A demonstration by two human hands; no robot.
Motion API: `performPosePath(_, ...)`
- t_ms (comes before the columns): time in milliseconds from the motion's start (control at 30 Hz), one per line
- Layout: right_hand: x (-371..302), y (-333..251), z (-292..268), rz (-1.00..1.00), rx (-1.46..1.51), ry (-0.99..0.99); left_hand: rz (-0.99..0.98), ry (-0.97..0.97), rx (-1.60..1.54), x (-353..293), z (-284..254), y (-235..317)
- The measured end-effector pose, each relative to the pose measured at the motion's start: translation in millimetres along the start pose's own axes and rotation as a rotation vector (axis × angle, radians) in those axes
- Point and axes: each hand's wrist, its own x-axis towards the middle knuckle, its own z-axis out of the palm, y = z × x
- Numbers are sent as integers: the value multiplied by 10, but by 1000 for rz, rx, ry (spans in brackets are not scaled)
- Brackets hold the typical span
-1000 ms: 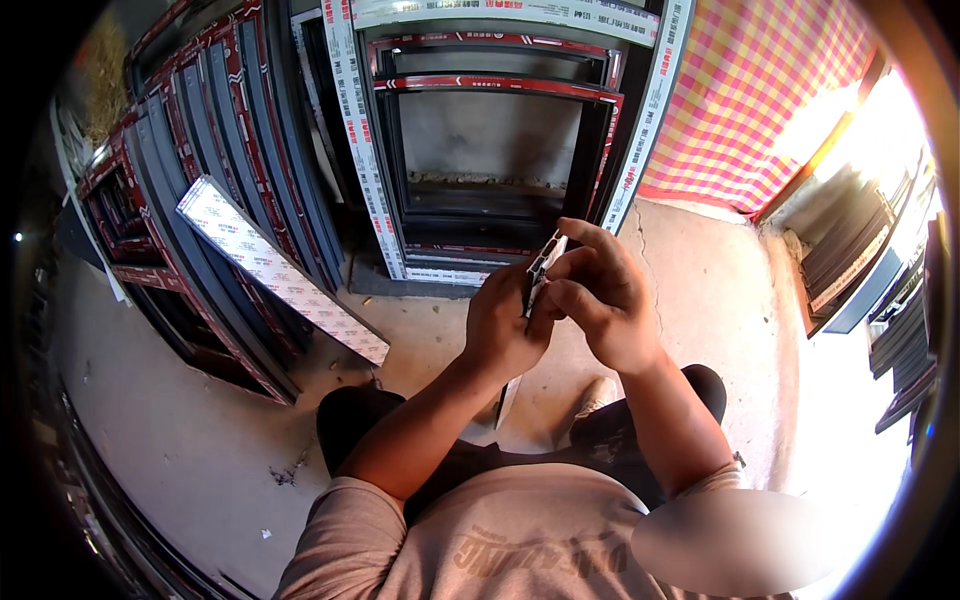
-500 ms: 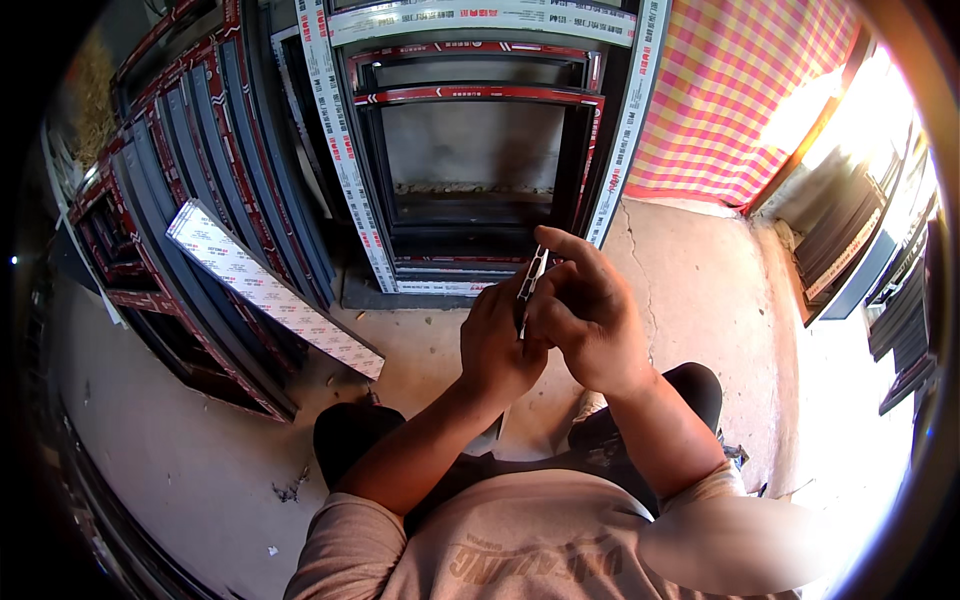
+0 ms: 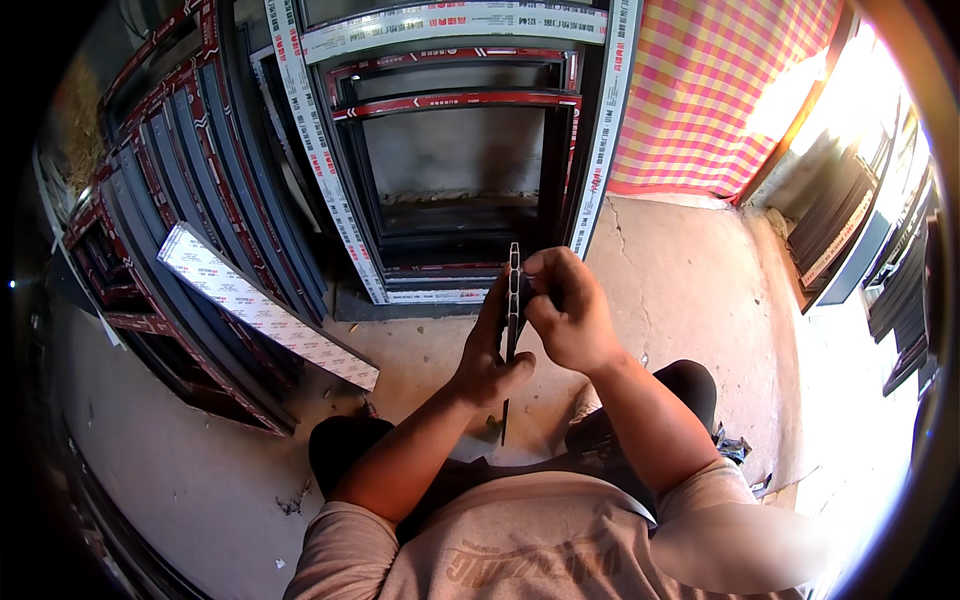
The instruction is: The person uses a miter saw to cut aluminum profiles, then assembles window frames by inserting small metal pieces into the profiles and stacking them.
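Note:
Between my hands stands a thin hollow-chambered profile strip, seen end-on, with pale chamber edges and dark sides. My left hand grips it from the left, the thumb lying across its near part. On the other side my right hand has its fingers curled and pinched against the strip's upper right side. What those fingertips pinch, if anything, is too small to make out. A dark narrow edge runs down below the left thumb towards my lap.
Ahead leans a large window frame with white printed film. Several dark frames stack at the left, a white film-covered board against them. A checked curtain hangs at the right; more dark profiles lean beyond it.
The strip has turned more upright and shifted slightly left. My right hand's outstretched index finger has curled in, and my left thumb now shows across the strip. The whole view has shifted a little.

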Motion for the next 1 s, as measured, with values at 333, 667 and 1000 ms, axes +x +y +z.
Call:
performPosePath(333, 25, -20, -364, 176, 564, -429, -201, -37, -107, -55, 67, 50)
performPosePath(667, 174, 125, -496, 259, -124, -375, -8, 0, 26, -8, -42, 21)
performPosePath(1000, -87, 1612, -1880, 880, -1487, -737, 67, 11, 23, 43, -76, -54)
